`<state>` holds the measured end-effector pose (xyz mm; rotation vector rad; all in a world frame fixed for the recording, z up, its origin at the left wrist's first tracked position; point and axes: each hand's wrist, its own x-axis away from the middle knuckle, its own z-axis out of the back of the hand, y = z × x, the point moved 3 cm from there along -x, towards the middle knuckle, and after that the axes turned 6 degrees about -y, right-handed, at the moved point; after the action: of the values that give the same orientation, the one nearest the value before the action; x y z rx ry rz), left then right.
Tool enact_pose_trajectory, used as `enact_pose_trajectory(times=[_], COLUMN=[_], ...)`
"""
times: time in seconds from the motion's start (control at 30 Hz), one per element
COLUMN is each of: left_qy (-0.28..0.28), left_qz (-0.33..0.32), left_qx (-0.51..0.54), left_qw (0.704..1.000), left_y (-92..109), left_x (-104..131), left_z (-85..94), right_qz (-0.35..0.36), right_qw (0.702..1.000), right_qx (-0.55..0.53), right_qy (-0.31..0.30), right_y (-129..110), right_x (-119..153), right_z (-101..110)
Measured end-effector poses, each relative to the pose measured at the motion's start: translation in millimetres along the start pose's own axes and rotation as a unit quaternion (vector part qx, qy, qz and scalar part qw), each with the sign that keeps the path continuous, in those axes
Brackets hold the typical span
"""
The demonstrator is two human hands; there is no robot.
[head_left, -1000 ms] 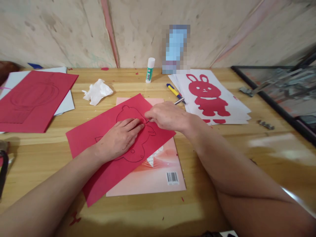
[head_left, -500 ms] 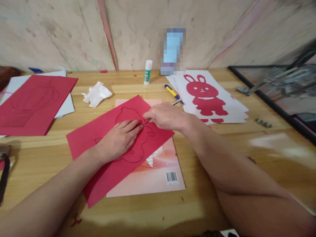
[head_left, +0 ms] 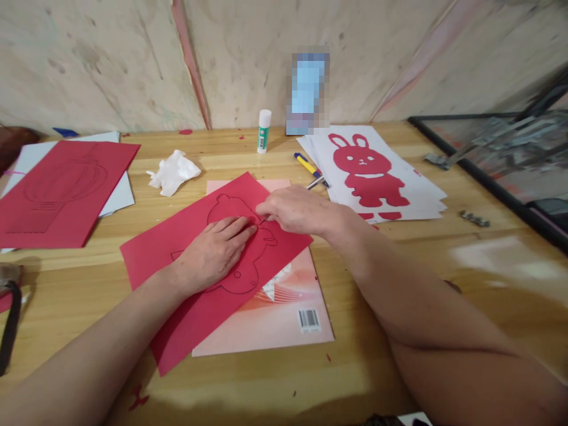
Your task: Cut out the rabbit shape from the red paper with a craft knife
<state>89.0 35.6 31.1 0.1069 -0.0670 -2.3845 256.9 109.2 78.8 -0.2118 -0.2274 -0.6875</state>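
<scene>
A red sheet of paper (head_left: 173, 337) with a dark outline of a rounded animal-like figure lies askew on a pale pink booklet (head_left: 266, 340). My left hand (head_left: 217, 248) rests flat on the sheet, fingers stretched out over the drawing. Close beside its fingertips, my right hand (head_left: 290, 208) is closed around a slim craft knife (head_left: 265, 220). Its thin tip meets the paper near the drawn line; most of the handle is hidden by my fingers.
Beyond the booklet are a crumpled tissue (head_left: 173, 171), an upright glue stick (head_left: 263, 131), a yellow-blue pen (head_left: 306, 164) and a propped, blurred phone (head_left: 307, 89). White sheets with a red paper rabbit (head_left: 361, 163) lie right. Another outlined red sheet (head_left: 102, 195) lies left.
Both hands stay in nearly the same place on the red sheet, the knife tip still at the paper. The view has shifted very slightly.
</scene>
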Motion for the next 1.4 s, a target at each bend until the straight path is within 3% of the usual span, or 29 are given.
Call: enact_pose_trajectory(times=[0.67,1.4], left_qy=[0.005,0.001], left_qz=[0.001,0.003], left_qx=[0.006,0.005], left_qw=[1.0,1.0], left_y=[1.1,2.3], left_x=[0.5,-0.1], left_z=[2.0,5.3], right_qz=[0.016,-0.004], right_qw=[0.999,1.0], right_qx=[-0.002,0.008], right_qy=[0.034,0.009], right_y=[6.3,-1.0], right_x=[0.5,1.9], right_z=[-0.1,3.2])
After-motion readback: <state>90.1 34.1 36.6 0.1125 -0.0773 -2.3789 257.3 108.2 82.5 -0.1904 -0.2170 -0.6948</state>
